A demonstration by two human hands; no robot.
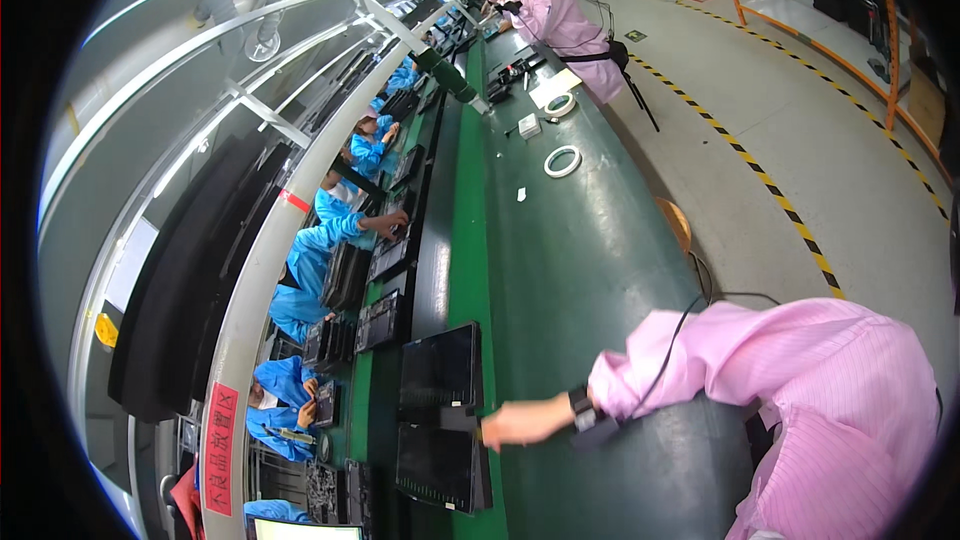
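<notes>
Stretched right hand (528, 422) across the desk (590, 280) to the corner of the lower dark panel (435, 465); could not tell whether gripping or merely touching. Saw the upper dark panel (438, 365) lying just beside it along the bright green strip (470, 200), apparently lined up for easy reach. Noted a white tape roll (563, 175) farther up the desk, probably set aside to leave arm room.

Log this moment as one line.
Right hand: by lower black screen panel, contact unclear; left hand: out of view; upper black screen panel: alongside lower one; nearer white tape roll: on green bench
</notes>
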